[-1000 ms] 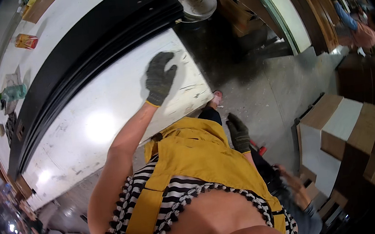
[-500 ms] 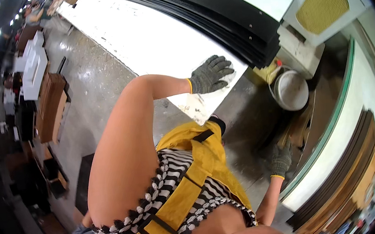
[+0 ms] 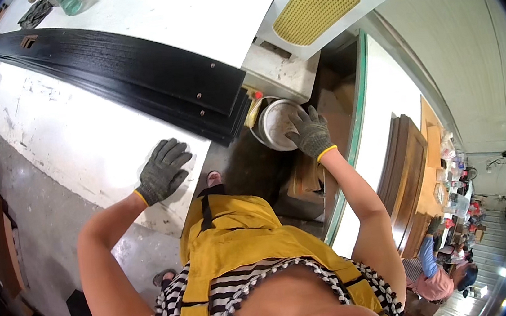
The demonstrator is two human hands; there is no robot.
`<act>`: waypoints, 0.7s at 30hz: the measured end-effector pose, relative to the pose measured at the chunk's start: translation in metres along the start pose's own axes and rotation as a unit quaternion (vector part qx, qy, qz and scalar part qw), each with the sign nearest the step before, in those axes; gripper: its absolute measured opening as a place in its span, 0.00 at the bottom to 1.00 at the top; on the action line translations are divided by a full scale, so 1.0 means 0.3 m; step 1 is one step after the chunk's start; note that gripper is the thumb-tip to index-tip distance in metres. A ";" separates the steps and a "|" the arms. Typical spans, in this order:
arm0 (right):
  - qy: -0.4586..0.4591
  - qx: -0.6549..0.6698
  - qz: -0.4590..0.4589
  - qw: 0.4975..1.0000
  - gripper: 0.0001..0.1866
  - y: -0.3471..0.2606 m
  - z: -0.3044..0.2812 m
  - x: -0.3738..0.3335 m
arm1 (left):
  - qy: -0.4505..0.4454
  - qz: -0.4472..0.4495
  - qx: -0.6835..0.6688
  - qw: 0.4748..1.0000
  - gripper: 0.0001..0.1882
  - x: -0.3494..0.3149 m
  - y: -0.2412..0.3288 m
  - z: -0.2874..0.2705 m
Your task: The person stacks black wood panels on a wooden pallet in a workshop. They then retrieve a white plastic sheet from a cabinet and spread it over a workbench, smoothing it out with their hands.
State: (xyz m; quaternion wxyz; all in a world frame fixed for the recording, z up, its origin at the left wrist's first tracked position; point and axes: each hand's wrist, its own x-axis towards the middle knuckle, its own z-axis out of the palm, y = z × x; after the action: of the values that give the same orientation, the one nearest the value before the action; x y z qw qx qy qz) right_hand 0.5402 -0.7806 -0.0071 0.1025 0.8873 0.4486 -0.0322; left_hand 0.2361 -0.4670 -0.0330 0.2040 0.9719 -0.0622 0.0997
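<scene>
My left hand (image 3: 165,170), in a grey knit glove with a yellow cuff, lies flat with fingers apart on the near corner of a white worktable (image 3: 87,158). It holds nothing. Just beyond it rests a stack of long black panels (image 3: 131,78), with small holes near the closest end. My right hand (image 3: 312,134), gloved alike, hangs in the air with fingers spread. In the picture it overlaps the right side of a white bucket (image 3: 278,124); whether it touches the bucket I cannot tell.
A white cabinet door with a woven yellow panel (image 3: 317,6) stands at the far right. A green-edged white surface (image 3: 390,89) bears stacked brown panels (image 3: 405,172). Cardboard pieces (image 3: 305,174) sit below. Another person (image 3: 435,281) is at the right. A green bottle (image 3: 68,2) stands far left.
My view has swung right. My right hand has risen from low beside the green-edged surface to the bucket. My left hand is still flat on the worktable corner.
</scene>
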 end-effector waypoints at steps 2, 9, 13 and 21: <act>-0.009 -0.018 -0.003 1.000 0.31 0.015 -0.049 0.111 | 0.013 -0.005 -0.014 1.000 0.23 0.003 -0.005 0.014; 0.086 -0.113 -0.037 0.989 0.27 0.189 -0.154 0.580 | 0.056 -0.104 -0.007 0.993 0.22 0.028 -0.019 0.002; 0.112 -0.207 -0.043 0.971 0.24 0.300 -0.308 0.923 | 0.097 -0.190 0.052 0.976 0.21 0.042 -0.017 0.020; 0.137 -0.512 -0.104 0.842 0.23 0.541 -0.326 1.482 | 0.105 -0.359 0.153 0.915 0.23 0.032 -0.043 0.069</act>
State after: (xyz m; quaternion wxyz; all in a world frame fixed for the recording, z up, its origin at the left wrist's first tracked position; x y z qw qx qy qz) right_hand 0.9318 -0.5024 0.0470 0.4761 0.6519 0.5004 0.3132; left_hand 0.2509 -0.4645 -0.0545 0.0805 0.9322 0.3284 0.1292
